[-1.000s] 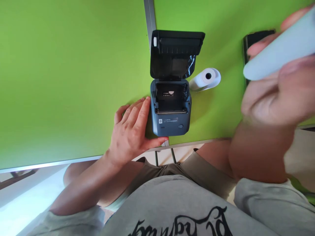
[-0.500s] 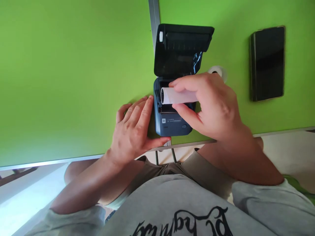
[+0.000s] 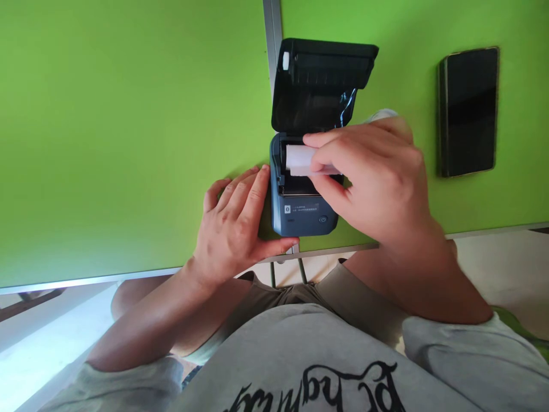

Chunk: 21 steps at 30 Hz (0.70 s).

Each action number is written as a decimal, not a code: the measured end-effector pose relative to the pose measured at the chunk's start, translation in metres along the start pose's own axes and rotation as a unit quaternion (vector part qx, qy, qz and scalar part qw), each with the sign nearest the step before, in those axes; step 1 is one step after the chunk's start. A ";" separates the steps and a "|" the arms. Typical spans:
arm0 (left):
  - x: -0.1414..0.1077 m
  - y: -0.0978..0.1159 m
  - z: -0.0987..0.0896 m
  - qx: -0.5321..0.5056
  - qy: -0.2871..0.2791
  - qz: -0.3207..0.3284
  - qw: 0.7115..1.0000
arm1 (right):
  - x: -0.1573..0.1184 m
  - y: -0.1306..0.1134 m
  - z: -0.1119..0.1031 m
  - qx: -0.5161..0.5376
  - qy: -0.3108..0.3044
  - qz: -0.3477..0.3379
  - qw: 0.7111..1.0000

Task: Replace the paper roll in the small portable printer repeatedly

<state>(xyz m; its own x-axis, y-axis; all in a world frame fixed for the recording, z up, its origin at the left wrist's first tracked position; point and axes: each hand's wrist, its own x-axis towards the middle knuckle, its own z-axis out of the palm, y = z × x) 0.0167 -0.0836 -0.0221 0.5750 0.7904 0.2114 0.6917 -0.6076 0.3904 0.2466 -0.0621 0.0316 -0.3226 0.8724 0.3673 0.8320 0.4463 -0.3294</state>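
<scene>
A dark blue portable label printer [image 3: 304, 216] lies near the table's front edge, its black lid [image 3: 321, 86] swung up and back. My right hand [image 3: 377, 171] pinches a white paper roll [image 3: 299, 159] between thumb and fingers, low in the printer's paper bay. The roll's right end is hidden by my fingers, and I cannot tell whether it is fully seated. My left hand [image 3: 234, 220] rests on the table with fingers outstretched. Its fingertips are against the printer's left side and its thumb lies along the front edge.
A black phone-like device [image 3: 469, 111] lies on the green table [image 3: 128, 114] to the right. Behind my right hand a white round object [image 3: 383, 114] is mostly covered. A grey metal seam [image 3: 271, 28] runs across the table behind the printer.
My right hand has lowered the paper roll further into the bay and turned over it, so the roll's hollow left end no longer shows. My left hand has stayed in place.
</scene>
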 end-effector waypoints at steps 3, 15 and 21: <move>-0.001 0.000 0.000 -0.016 -0.004 -0.007 1.000 | 0.003 -0.002 -0.002 0.019 -0.024 0.022 0.999; -0.001 -0.002 -0.001 -0.021 0.022 0.028 0.999 | -0.003 -0.001 -0.014 0.035 -0.048 -0.018 0.998; -0.004 -0.005 -0.002 -0.021 0.001 0.033 0.999 | -0.005 -0.001 -0.016 0.057 -0.074 -0.050 0.994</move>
<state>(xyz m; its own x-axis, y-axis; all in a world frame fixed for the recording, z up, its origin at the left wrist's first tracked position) 0.0106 -0.0833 -0.0233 0.6173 0.7494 0.2395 0.6343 -0.6541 0.4121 0.2544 -0.0698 0.0438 -0.4719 0.8382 0.2734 0.7381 0.5451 -0.3975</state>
